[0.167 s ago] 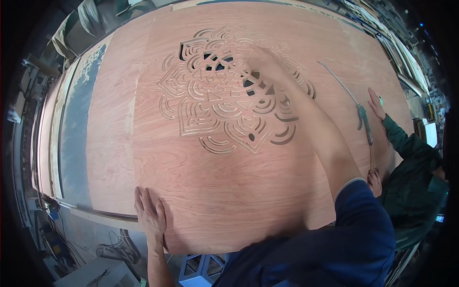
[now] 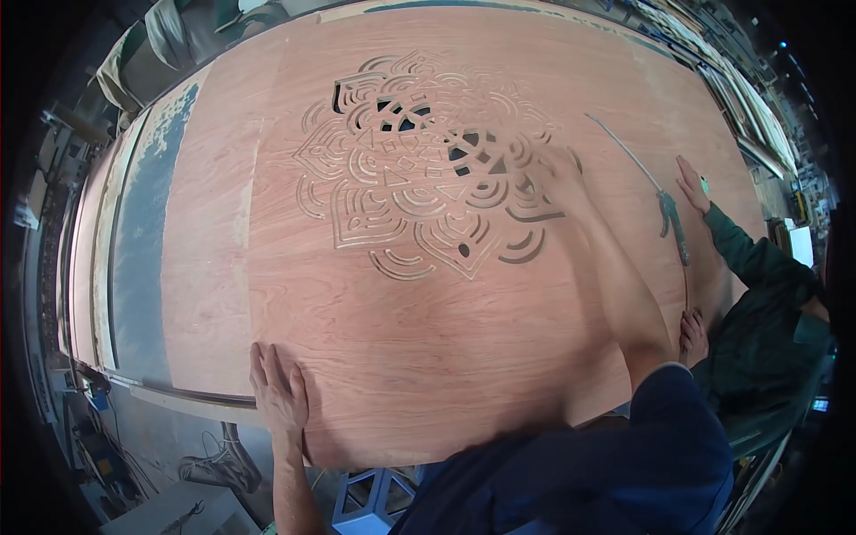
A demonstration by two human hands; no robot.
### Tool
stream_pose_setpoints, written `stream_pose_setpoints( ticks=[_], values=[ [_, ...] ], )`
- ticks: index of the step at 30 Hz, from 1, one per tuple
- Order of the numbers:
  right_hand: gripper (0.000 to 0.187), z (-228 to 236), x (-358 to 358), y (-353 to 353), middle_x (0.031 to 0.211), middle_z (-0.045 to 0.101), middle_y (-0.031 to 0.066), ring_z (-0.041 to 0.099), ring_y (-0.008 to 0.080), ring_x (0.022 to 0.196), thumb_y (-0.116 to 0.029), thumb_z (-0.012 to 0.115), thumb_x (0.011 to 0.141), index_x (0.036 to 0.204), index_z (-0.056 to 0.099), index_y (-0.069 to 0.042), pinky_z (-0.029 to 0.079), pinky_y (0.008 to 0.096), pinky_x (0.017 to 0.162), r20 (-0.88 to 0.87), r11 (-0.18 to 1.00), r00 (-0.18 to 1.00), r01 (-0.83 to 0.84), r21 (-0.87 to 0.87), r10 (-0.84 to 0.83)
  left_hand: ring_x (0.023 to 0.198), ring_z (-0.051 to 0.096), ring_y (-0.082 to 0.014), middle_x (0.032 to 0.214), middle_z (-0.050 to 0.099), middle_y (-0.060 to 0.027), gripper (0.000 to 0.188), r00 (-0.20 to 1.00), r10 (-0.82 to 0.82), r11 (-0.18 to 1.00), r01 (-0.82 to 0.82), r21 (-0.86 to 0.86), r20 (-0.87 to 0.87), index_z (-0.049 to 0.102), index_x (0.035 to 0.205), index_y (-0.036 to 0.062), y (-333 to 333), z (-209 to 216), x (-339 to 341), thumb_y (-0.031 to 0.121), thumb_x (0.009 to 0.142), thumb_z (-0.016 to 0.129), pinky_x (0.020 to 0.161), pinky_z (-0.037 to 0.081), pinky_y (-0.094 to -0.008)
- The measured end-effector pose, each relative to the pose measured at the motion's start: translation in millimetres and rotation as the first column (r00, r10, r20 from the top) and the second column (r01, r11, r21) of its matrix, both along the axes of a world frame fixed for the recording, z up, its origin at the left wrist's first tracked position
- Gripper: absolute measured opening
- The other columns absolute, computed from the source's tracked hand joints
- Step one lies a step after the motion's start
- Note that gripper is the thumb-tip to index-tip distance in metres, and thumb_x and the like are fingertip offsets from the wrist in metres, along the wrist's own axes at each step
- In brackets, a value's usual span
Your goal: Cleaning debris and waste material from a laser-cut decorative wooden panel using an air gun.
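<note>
A large reddish plywood panel (image 2: 428, 357) with a round petal pattern (image 2: 419, 160) cut into it lies before me. Several of the cutouts near the pattern's middle go right through and look dark; many others are still grooves. My left hand (image 2: 281, 388) rests on the panel's near left edge with its fingers stretched out, holding nothing. Over the right side of the pattern is my right hand (image 2: 560, 174), its fingers smeared by motion. Whether it holds a small piece cannot be made out.
On the right, a co-worker in a dark green sleeve (image 2: 749, 263) has both hands on the panel, beside a long-nozzled air blow gun (image 2: 670, 218). A blue stool (image 2: 374, 499) stands below the near edge. Stacked boards (image 2: 744, 107) line the far right.
My right hand has swept right and nearer, from the upper middle of the pattern to its right side. My left hand stays at the edge.
</note>
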State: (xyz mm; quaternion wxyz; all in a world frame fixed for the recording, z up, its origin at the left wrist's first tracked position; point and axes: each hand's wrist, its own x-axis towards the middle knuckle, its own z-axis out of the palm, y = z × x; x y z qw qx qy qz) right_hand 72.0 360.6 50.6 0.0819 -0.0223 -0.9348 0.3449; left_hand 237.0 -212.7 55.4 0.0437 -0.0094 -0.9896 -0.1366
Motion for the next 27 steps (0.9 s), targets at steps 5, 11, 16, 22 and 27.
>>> stream_pose_setpoints(
  ticks=[5, 11, 16, 22, 27],
  values=[
    [0.036, -26.1, 184.7, 16.0, 0.135, 0.06, 0.0189, 0.058, 0.0337, 0.125, -0.011, 0.067, 0.096, 0.13, 0.064, -0.001, 0.049, 0.0387, 0.104, 0.0, 0.974, 0.974, 0.225, -0.035, -0.225, 0.145, 0.038, -0.0457, 0.16, 0.037, -0.0261, 0.055, 1.0, 0.025, 1.0, -0.024, -0.013, 0.018, 0.048, 0.151, 0.0031, -3.1, -0.2, 2.0, 0.03, 0.104, 0.057, 0.118, 0.036, -0.0497],
    [0.036, -21.5, 269.8, -16.7, 0.143, 0.058, 0.0204, 0.049, 0.042, 0.138, -0.01, 0.066, 0.094, 0.128, 0.066, 0.001, 0.039, 0.0485, 0.115, -0.16, 0.912, 0.953, 0.296, 0.285, -0.259, 0.143, 0.04, -0.046, 0.16, 0.036, -0.0257, 0.056, 0.999, -0.025, 1.0, 0.024, -0.019, -0.031, 0.048, 0.15, 0.0025, -5.9, -6.3, -0.1, 0.025, 0.1, 0.059, 0.115, 0.04, -0.0509],
    [0.034, -20.9, 269.6, -19.9, 0.14, 0.059, 0.0231, 0.051, 0.0425, 0.135, -0.011, 0.065, 0.093, 0.124, 0.068, 0.002, 0.039, 0.0485, 0.115, -0.2, 0.916, 0.956, 0.267, 0.298, -0.214, 0.143, 0.041, -0.046, 0.158, 0.039, -0.0276, 0.053, 1.0, 0.01, 1.0, -0.01, -0.002, -0.009, 0.05, 0.148, -0.0001, 2.5, 5.2, 4.9, 0.028, 0.103, 0.057, 0.117, 0.037, -0.0493],
    [0.032, -23.0, 273.6, -18.7, 0.138, 0.059, 0.0239, 0.051, 0.0433, 0.134, -0.009, 0.064, 0.093, 0.122, 0.068, 0.004, 0.039, 0.0502, 0.114, -0.193, 0.918, 0.954, 0.279, 0.281, -0.231, 0.141, 0.043, -0.0456, 0.156, 0.041, -0.0272, 0.052, 0.998, 0.012, 1.0, -0.011, 0.01, -0.058, 0.052, 0.146, 0.0001, -5.0, -6.8, 6.3, 0.026, 0.101, 0.06, 0.117, 0.038, -0.0492],
    [0.031, -27.7, 274.7, -13.9, 0.139, 0.058, 0.0245, 0.05, 0.0441, 0.134, -0.008, 0.063, 0.093, 0.121, 0.067, 0.004, 0.038, 0.0509, 0.115, -0.206, 0.921, 0.949, 0.289, 0.26, -0.239, 0.142, 0.044, -0.0428, 0.156, 0.043, -0.0245, 0.052, 0.996, 0.016, 0.999, -0.013, 0.03, -0.084, 0.054, 0.145, 0.0028, 0.4, -1.2, 5.0, 0.028, 0.1, 0.062, 0.116, 0.041, -0.048]
  ],
)
